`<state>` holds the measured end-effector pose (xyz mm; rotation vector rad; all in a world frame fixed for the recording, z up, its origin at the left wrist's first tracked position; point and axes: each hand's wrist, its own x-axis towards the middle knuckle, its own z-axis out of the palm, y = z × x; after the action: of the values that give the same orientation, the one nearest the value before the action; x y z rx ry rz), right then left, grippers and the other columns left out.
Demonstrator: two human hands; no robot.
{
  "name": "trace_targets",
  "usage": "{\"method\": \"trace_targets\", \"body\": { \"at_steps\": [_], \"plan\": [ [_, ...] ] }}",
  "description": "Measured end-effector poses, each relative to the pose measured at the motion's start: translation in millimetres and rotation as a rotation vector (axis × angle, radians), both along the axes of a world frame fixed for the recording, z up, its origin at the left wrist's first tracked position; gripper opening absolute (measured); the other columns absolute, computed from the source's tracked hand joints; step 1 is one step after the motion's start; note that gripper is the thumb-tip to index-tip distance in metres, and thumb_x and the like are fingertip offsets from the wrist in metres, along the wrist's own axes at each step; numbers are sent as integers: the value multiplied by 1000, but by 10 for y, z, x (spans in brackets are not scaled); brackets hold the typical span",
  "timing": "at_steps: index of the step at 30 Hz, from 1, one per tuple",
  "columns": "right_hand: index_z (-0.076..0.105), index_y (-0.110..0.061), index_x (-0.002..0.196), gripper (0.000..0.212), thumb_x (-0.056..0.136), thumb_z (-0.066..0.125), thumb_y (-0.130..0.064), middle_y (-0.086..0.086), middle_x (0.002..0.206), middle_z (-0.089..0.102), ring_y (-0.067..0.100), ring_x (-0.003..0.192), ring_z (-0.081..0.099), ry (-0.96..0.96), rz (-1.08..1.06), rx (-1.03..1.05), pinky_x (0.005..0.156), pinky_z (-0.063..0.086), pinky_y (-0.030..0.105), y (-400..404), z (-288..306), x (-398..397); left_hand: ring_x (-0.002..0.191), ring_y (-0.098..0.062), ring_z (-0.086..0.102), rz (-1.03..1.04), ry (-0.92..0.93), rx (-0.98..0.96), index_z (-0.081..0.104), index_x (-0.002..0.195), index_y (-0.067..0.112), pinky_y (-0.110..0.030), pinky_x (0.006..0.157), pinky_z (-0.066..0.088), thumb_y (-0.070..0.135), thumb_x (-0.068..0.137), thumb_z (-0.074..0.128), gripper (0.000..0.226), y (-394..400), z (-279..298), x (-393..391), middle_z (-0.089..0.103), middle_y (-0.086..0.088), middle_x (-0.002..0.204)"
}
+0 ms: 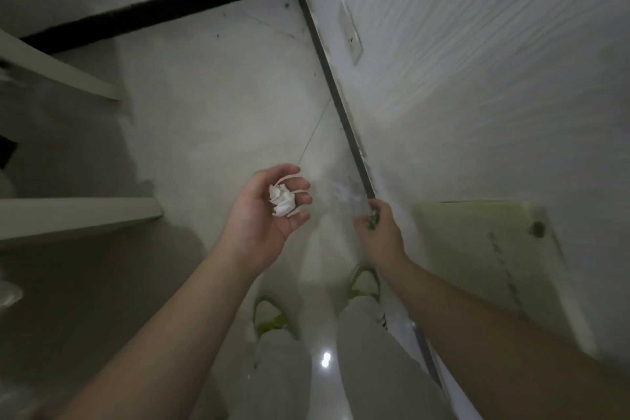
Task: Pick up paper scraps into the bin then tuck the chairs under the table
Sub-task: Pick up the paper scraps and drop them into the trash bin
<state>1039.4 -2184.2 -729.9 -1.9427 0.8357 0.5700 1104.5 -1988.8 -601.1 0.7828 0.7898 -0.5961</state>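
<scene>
No writing can be read anywhere. At the centre of the frame your left hand [269,211] is turned palm up, its fingers [300,186] curled loosely around a crumpled white paper scrap [282,200] and a few thin strips. Right of it, your right hand [378,232] reaches toward the dark skirting strip [335,89] by the textured white wall [477,61], back to the camera; something small and greenish shows at its fingers, too blurred to tell their state.

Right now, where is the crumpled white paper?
The crumpled paper sits in the cupped palm of the left hand, near the middle of the head view, above the floor and left of the right hand.
</scene>
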Motion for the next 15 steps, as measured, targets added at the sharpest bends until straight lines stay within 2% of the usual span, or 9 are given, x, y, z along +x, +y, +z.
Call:
{"method": "trace_targets", "body": {
  "at_steps": [3,5,8,12,15],
  "plan": [
    [34,-17,142,66,86,68,-19,5,128,54,18,108,56,-33,135,-61,92,46,29,-20,-533,34,57,-16,54,-21,46,22,61,79,16,-21,49,42,19,86,51,13,-31,-522,-77,58,-1,67],
    [27,-17,146,74,85,69,-21,8,135,47,23,121,49,-26,245,-166,103,41,36,-18,-872,100,56,-16,54,-18,66,64,61,79,16,-21,48,42,19,87,50,14,-32,-821,-96,58,0,66],
    [24,-20,147,75,86,67,-24,10,134,44,25,123,45,-50,379,-295,103,39,35,-50,-1297,253,55,-16,55,12,78,104,60,78,15,-23,51,42,18,88,52,13,-89,-1211,-61,57,-1,65],
    [23,-17,148,77,86,68,-27,14,138,39,29,127,39,-41,499,-352,103,34,36,-100,-1840,439,57,-16,54,-22,43,109,61,74,15,-27,57,40,18,88,52,16,-119,-1610,25,57,-1,66],
    [24,-14,147,83,82,73,-28,17,139,36,33,127,36,-23,554,-357,104,34,39,-96,-2280,555,56,-17,51,-26,37,107,60,77,15,-27,56,40,18,87,52,13,-77,-1899,52,53,-1,66]
  ]
}}
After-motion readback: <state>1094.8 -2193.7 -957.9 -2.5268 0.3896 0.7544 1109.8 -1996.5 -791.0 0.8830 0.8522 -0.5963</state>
